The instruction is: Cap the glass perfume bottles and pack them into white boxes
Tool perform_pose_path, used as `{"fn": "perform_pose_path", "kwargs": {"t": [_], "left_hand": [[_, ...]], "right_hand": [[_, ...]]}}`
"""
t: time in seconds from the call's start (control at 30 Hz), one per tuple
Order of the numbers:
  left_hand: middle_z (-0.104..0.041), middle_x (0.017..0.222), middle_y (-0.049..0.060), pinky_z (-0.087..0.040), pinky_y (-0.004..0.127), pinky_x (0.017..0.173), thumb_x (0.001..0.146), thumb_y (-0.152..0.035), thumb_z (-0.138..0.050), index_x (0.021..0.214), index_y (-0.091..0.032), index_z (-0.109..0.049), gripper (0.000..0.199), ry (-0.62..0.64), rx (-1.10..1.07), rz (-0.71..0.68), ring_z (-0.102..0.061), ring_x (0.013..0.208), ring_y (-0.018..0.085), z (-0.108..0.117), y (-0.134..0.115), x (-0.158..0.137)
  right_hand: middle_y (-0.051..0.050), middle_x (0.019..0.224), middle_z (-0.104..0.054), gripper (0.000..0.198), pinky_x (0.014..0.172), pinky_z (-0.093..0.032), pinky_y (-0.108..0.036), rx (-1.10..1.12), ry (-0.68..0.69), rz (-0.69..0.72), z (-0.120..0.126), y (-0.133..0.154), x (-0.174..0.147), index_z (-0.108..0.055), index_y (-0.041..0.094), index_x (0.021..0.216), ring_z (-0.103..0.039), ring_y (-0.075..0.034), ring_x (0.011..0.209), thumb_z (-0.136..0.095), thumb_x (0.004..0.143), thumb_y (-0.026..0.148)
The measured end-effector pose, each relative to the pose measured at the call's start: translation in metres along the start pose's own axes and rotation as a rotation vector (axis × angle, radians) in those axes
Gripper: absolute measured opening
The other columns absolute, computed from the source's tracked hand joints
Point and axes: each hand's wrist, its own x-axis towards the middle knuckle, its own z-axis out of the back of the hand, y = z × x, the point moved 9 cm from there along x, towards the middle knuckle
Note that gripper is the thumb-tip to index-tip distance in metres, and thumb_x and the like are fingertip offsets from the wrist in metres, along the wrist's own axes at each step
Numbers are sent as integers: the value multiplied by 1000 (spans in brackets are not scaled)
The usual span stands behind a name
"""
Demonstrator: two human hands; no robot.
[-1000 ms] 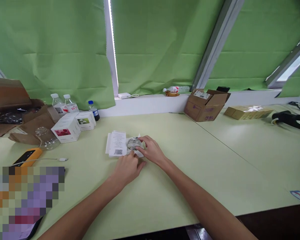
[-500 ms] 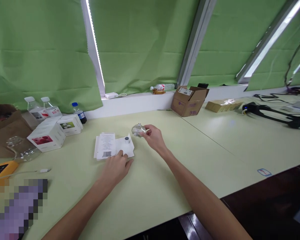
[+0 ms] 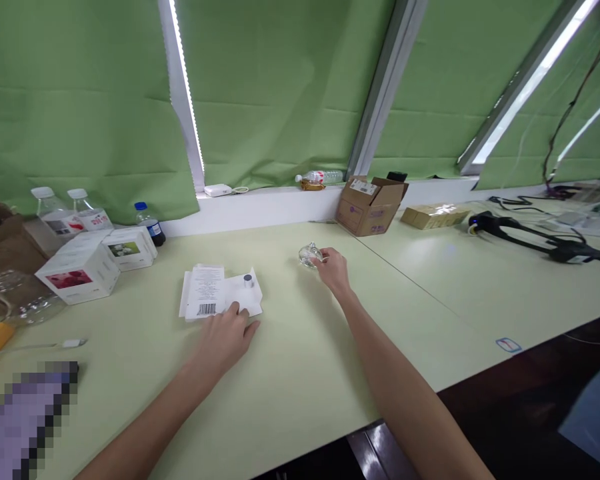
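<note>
My right hand [image 3: 334, 272] is closed on the edge of a small clear glass object [image 3: 307, 256] with a knob-like top, held around the middle of the table; its exact kind is hard to make out. Farther left, my left hand [image 3: 229, 335] rests with fingers apart on the near edge of a flattened white carton [image 3: 209, 285], printed with text and a barcode. On the carton's right-hand part stands a small silver cylinder [image 3: 248, 281], like a cap, just beyond the left fingertips.
White boxes [image 3: 83, 270] with pictures stand at left, near plastic bottles [image 3: 89, 210] and a clear jar [image 3: 27, 300]. A white cable [image 3: 73, 344] lies in front. An opened cardboard box [image 3: 370, 207] sits at the back, with a black device [image 3: 525, 239] to the right.
My right hand has carried the clear glass object to the right, away from the carton. My left hand stays on the carton. The view has shifted slightly.
</note>
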Motion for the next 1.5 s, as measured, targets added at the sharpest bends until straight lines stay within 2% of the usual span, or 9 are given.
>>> {"fn": "perform_pose_path", "kwargs": {"t": [0.33,0.47,0.57,0.67,0.87,1.1,1.23,1.4,1.5], "left_hand": [[-58,90,7,-32,29,50,93,-41,-29,90,-17,-61,41,-1,-18,5,-60,65,19,5,0,-2],[-58,88,6,-32,29,51,94,-42,-27,87,-16,-61,44,-21,-28,-12,-60,65,19,4,-1,-2],[-58,87,6,-32,29,51,94,-42,-27,86,-16,-61,44,-27,-43,-22,-60,64,18,3,-2,-2],[-58,87,6,-33,29,52,94,-40,-27,87,-16,-62,43,-38,-45,-23,-60,65,19,3,-2,-2],[-58,89,7,-35,31,53,93,-41,-29,91,-16,-62,41,-28,-34,-30,-61,67,20,3,-5,-2],[-58,89,7,-35,30,52,93,-39,-28,91,-17,-62,41,-12,-14,-32,-61,66,20,3,-4,-1],[-57,92,7,-36,30,53,93,-41,-28,93,-18,-62,41,-2,4,-15,-62,67,20,0,-2,-1],[-56,92,7,-37,30,54,94,-42,-24,92,-18,-62,44,13,8,-22,-61,69,20,-1,-3,-1],[-56,93,8,-37,30,55,94,-43,-24,94,-18,-62,45,29,-8,-10,-61,70,20,-2,-2,-2]], "right_hand": [[-17,112,-59,56,86,-39,-37,-106,-87,-21,12,1,-5,-55,8,118,-53,-29,103,-61,72,40],[-16,124,-52,48,98,-31,-42,-152,-227,230,17,51,-24,-50,14,124,-42,-30,116,-51,82,38],[-11,115,-59,34,102,-30,-42,-54,-56,459,-15,100,-53,-59,19,111,-48,-26,112,-49,86,39],[-10,128,-54,47,105,-29,-43,-41,157,617,-55,136,-87,-55,20,121,-40,-28,124,-54,83,47],[-9,127,-57,41,109,-24,-47,-76,384,718,-96,148,-116,-50,21,128,-36,-25,130,-49,88,28],[-6,102,-68,22,111,-22,-45,114,336,636,-86,151,-110,-61,20,104,-57,-20,108,-53,83,21],[-4,106,-66,28,102,-38,-38,213,234,528,-63,142,-93,-56,21,112,-61,-16,99,-44,86,22],[-6,100,-67,34,70,-53,-28,409,185,237,-31,93,-48,-54,19,115,-66,-14,74,-49,83,27],[-6,89,-67,37,66,-55,-29,492,101,75,1,56,-22,-54,15,113,-66,-15,70,-56,79,30]]}}
